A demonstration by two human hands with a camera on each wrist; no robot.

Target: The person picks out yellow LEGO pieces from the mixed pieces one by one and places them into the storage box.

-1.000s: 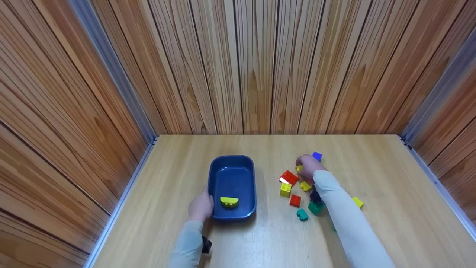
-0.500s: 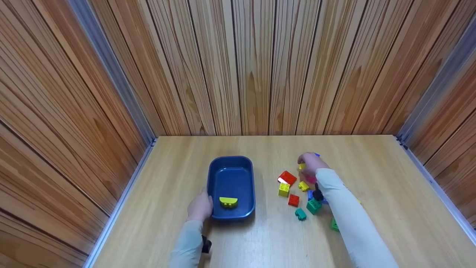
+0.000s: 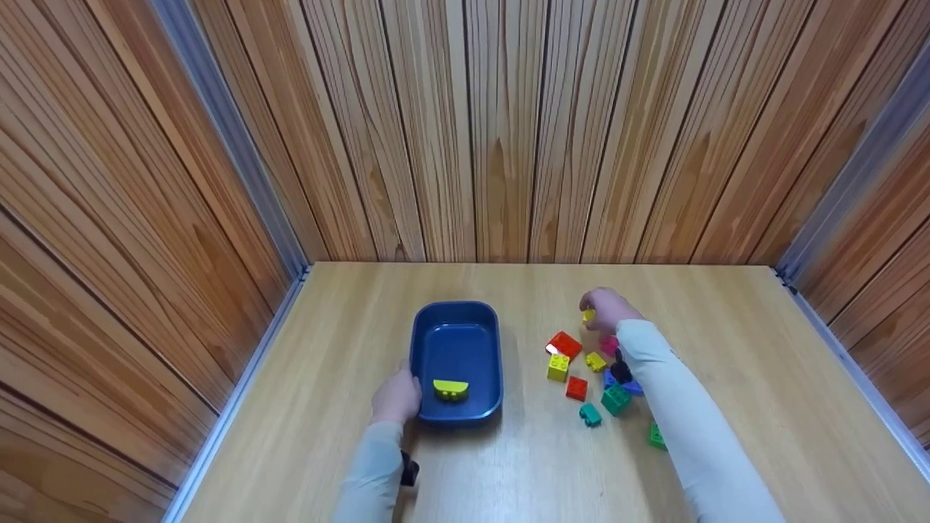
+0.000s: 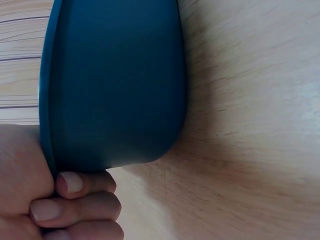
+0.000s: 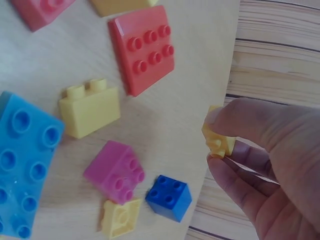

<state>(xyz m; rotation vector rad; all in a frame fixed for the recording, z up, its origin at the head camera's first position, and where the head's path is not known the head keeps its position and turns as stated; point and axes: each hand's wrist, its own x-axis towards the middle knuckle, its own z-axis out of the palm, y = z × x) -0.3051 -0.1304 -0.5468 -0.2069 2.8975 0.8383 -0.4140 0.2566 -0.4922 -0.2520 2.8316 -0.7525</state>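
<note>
A yellow toy brick [image 5: 218, 140] is pinched between the thumb and fingertips of my right hand [image 3: 612, 311], at the far side of the scattered bricks. In the right wrist view it is held clear of the bricks below. On the left, my left hand [image 3: 397, 396] grips the near left edge of a dark blue tray [image 3: 458, 349], its fingers [image 4: 82, 205] curled at the rim. Inside the tray, towards the near end, lies a yellow half-round brick [image 3: 450, 390].
Right of the tray lie a red plate-like brick [image 3: 564, 344], a yellow brick [image 3: 558, 367], a red brick [image 3: 577, 388] and green bricks [image 3: 616, 399]. Near my right wrist are a pink brick [image 5: 115, 171], a small blue brick [image 5: 169, 197] and a larger blue brick [image 5: 27, 165]. A wooden wall [image 3: 501, 145] closes the back.
My right hand has moved a little farther from me with the yellow brick, uncovering the pink brick. The left hand still holds the tray. The head view has shifted slightly.
</note>
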